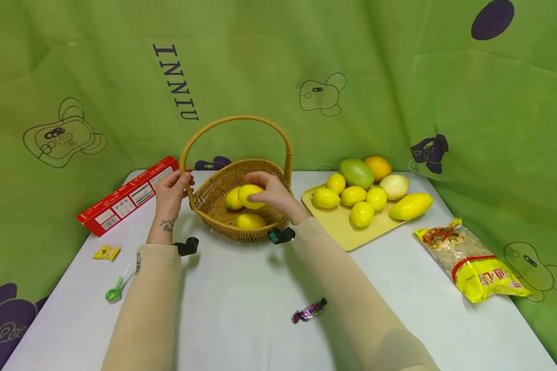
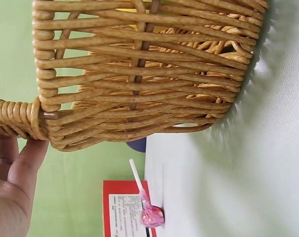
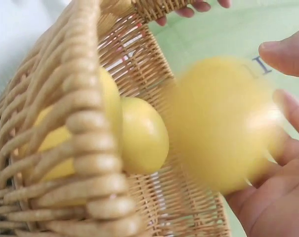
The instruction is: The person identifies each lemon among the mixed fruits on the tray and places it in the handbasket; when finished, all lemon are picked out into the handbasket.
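A wicker basket (image 1: 209,219) with a tall arched handle (image 1: 241,118) stands near the back of the table. My left hand (image 1: 170,198) grips the handle's left foot, thumb and fingers about it in the left wrist view. Over the basket, my right hand (image 1: 278,193) is spread beside a lemon (image 3: 221,126), which is motion-blurred in the right wrist view. The thumb stands apart from this lemon, and the fingers lie behind it uncurled. Lower in the basket are another lemon (image 1: 232,199) and a yellow fruit (image 1: 250,221).
To the right, a yellow tray (image 1: 348,239) bears several lemons, a green mango (image 1: 356,173) and other fruit. A food bag (image 1: 473,263) lies beyond it. A red box (image 1: 130,196), yellow candy (image 1: 107,252) and green lollipop (image 1: 114,292) lie left; a purple candy (image 1: 309,311) lies in front.
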Demonstrator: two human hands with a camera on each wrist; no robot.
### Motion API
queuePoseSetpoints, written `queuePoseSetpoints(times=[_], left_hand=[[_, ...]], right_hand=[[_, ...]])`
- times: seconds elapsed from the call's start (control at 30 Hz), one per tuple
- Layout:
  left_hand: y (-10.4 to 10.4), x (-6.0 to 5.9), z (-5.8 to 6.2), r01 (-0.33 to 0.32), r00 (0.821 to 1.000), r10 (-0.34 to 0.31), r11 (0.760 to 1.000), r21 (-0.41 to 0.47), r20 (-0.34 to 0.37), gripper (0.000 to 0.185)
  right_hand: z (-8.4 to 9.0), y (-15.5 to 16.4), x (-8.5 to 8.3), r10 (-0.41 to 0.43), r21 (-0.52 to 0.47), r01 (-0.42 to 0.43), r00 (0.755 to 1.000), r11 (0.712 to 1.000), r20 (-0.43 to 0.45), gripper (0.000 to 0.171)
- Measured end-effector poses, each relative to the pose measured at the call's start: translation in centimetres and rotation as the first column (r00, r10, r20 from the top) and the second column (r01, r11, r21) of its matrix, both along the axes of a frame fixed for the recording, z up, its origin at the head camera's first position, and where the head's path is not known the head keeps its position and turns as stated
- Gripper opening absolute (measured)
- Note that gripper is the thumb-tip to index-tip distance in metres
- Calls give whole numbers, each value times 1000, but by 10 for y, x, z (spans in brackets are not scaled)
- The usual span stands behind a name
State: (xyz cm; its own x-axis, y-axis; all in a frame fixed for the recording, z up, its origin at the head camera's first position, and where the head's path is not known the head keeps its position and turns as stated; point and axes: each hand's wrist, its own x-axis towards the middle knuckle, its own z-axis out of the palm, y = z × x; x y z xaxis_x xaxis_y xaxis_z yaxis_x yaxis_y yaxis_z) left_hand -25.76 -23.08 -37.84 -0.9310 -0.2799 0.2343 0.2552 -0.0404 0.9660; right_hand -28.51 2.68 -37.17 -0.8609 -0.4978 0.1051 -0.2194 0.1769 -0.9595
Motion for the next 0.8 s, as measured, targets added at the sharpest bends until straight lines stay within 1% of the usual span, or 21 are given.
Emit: queuePoseSetpoints(times=[0.1, 0.23, 0.37, 0.47, 0.57, 0.63, 0.7, 0.8], left_hand=[[1, -1, -2, -17, 1000, 17, 1000, -20, 2, 12], [1, 0, -2, -19, 1000, 20, 999, -32, 11, 10], [5, 6, 5, -2, 1000, 2, 1000, -24, 16, 10], [7, 9, 9, -4, 1000, 5, 1000, -27, 13, 9], [4, 5, 5, -18, 1000, 18, 999, -39, 17, 9], [1, 1, 0, -29, 999, 31, 999, -46, 27, 9], [0, -1, -3, -39, 999, 40, 998, -45, 34, 10], [-2, -3, -6, -45, 998, 46, 999, -30, 32, 10]], right_hand=[[1, 1, 1, 1, -36, -2, 1000, 999, -17, 50], [1, 11, 4, -11, -112, 11, 1000, 994, -5, 50], [3, 31, 9, -32, -183, 33, 999, 983, 12, 51], [4, 51, 14, -49, -247, 53, 999, 968, 21, 53], [4, 74, 19, -94, -288, 96, 995, 953, 21, 52], [2, 91, 23, -144, -294, 143, 989, 945, 19, 52], [-1, 106, 26, -198, -298, 195, 980, 934, 20, 52], [-10, 129, 32, -275, -331, 271, 961, 904, 36, 53]])
